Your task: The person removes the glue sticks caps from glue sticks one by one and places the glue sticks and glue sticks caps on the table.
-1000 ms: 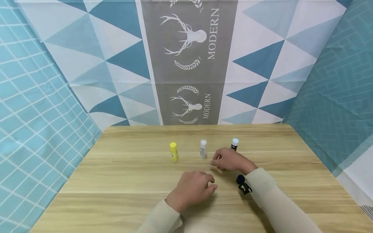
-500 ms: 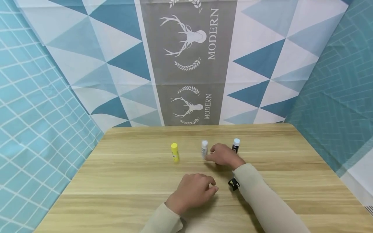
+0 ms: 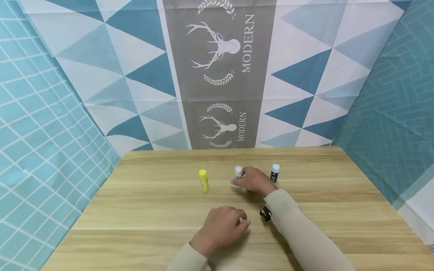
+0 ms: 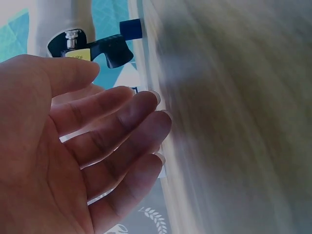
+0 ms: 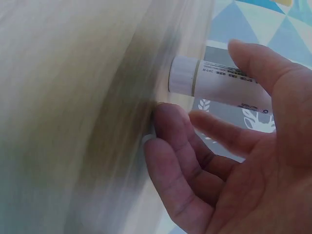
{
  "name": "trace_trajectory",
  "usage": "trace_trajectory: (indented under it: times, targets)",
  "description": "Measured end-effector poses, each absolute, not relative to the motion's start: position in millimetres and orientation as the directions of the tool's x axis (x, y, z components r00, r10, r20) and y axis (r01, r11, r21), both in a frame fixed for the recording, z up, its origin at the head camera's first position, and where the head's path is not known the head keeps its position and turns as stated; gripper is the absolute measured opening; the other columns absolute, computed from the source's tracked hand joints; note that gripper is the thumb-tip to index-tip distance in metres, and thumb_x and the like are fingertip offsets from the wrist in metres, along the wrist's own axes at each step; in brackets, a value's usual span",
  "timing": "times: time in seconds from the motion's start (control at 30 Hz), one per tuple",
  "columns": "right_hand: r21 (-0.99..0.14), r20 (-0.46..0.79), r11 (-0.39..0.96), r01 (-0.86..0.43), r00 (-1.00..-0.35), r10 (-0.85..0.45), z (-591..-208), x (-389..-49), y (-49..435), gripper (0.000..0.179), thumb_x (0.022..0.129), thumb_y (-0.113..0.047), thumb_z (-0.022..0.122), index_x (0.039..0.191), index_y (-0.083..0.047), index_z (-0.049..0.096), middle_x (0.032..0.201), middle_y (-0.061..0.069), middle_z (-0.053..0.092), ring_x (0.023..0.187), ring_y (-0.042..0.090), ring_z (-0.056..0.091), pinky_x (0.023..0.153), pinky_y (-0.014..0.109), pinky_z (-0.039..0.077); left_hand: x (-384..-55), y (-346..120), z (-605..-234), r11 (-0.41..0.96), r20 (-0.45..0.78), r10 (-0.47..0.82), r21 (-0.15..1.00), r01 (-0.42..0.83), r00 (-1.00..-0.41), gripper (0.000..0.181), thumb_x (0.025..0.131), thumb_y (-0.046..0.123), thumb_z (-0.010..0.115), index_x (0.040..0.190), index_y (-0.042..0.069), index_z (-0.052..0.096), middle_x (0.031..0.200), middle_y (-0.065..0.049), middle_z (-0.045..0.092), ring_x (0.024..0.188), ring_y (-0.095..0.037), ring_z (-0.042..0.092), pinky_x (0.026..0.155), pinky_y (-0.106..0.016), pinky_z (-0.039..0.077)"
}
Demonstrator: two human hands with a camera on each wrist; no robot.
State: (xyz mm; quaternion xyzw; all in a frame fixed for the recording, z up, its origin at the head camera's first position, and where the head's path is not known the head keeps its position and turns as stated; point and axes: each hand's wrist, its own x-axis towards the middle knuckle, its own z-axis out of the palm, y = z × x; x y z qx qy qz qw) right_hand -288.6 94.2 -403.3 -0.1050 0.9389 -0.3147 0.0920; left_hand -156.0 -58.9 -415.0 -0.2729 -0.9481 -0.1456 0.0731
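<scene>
A white glue stick with small dark print stands upright on the table. Around it in the head view is my right hand, which hides its lower part. In the right wrist view the thumb is on one side of the white glue stick and the index finger on the other, with gaps showing; the remaining fingers curl near the tabletop. My left hand hovers low over the front middle of the table, holding nothing, its fingers loosely bent in the left wrist view.
A yellow glue stick stands upright to the left of the white one. On the right, just past my right wrist, is a black glue stick with a pale cap. Patterned cloth hangs behind the wooden table.
My right hand has moved left, from between the black and white glue sticks to around the white one. The black glue stick shows more fully now. My left hand has barely moved.
</scene>
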Motion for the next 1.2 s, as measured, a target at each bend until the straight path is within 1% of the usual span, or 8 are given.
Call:
trace_trajectory:
  times: [0.1,0.3,0.53,0.73,0.87,1.0,1.1,1.2]
  targets:
    - [-0.612,-0.095,0.779,-0.136,-0.965,-0.243,-404,-291,93,0.043,0.089,-0.050,0.070,0.104,-0.010,0.065,0.098,0.004,0.066,0.082,0.021,0.058,0.074,0.039,0.048,-155,-60,-413,0.808,0.229,0.495,0.233,0.541,-0.838,0.018,0.095,0.036,0.063,0.093,0.025,0.077,0.069,0.020,0.058,0.065,0.003,0.055,0.052,-0.025,0.040]
    - [-0.628,-0.102,0.770,-0.116,-0.968,-0.229,-405,-294,95,0.031,0.093,-0.043,0.064,0.088,-0.012,0.061,0.080,0.006,0.061,0.068,0.021,0.055,0.061,0.035,0.044,-157,-66,-412,0.810,0.251,0.480,0.241,0.535,-0.840,0.017,0.095,0.036,0.063,0.091,0.025,0.076,0.067,0.020,0.056,0.063,0.003,0.053,0.050,-0.026,0.040]
    - [-0.649,-0.079,0.748,-0.138,-0.966,-0.247,-405,-292,99,0.023,0.090,-0.032,0.060,0.079,-0.012,0.059,0.075,0.005,0.060,0.063,0.020,0.051,0.058,0.034,0.041,-159,-69,-413,0.808,0.286,0.441,0.288,0.515,-0.851,0.025,0.098,0.041,0.060,0.083,0.026,0.073,0.063,0.021,0.052,0.057,0.003,0.048,0.048,-0.026,0.037]
    - [-0.614,-0.012,0.760,-0.214,-0.960,-0.280,-402,-283,96,0.024,0.083,-0.029,0.061,0.064,-0.015,0.052,0.062,0.000,0.054,0.054,0.016,0.046,0.052,0.031,0.037,-167,-71,-410,0.824,0.410,0.359,0.283,0.491,-0.838,0.044,0.103,0.046,0.051,0.063,0.028,0.051,0.054,0.018,0.037,0.047,-0.002,0.038,0.042,-0.025,0.030]
    - [-0.602,0.035,0.759,-0.249,-0.957,-0.286,-398,-274,96,0.022,0.078,-0.026,0.062,0.061,-0.016,0.051,0.059,-0.001,0.050,0.051,0.014,0.043,0.049,0.030,0.034,-173,-73,-403,0.837,0.503,0.329,0.237,0.494,-0.799,0.051,0.106,0.048,0.044,0.060,0.026,0.041,0.052,0.015,0.031,0.044,-0.004,0.031,0.040,-0.025,0.025]
    - [-0.583,0.055,0.757,-0.295,-0.944,-0.326,-395,-265,100,0.025,0.081,-0.026,0.062,0.062,-0.016,0.050,0.059,-0.002,0.049,0.052,0.014,0.044,0.050,0.031,0.036,-179,-74,-398,0.873,0.558,0.273,0.199,0.446,-0.783,0.048,0.105,0.046,0.045,0.063,0.022,0.052,0.052,0.013,0.038,0.043,-0.003,0.030,0.038,-0.024,0.024]
    - [-0.545,0.062,0.761,-0.352,-0.922,-0.383,-393,-257,103,0.026,0.081,-0.025,0.062,0.061,-0.017,0.050,0.058,-0.003,0.049,0.052,0.013,0.044,0.050,0.031,0.037,-182,-73,-397,0.910,0.575,0.206,0.184,0.371,-0.792,0.045,0.104,0.047,0.046,0.077,0.017,0.064,0.051,0.011,0.043,0.041,-0.005,0.033,0.037,-0.024,0.025]
    - [-0.503,0.078,0.754,-0.422,-0.891,-0.447,-393,-248,105,0.024,0.080,-0.025,0.063,0.060,-0.019,0.050,0.057,-0.007,0.050,0.051,0.011,0.045,0.049,0.031,0.038,-185,-72,-397,0.932,0.575,0.161,0.179,0.316,-0.802,0.045,0.104,0.050,0.045,0.094,0.012,0.067,0.049,0.010,0.040,0.039,-0.007,0.033,0.037,-0.026,0.025]
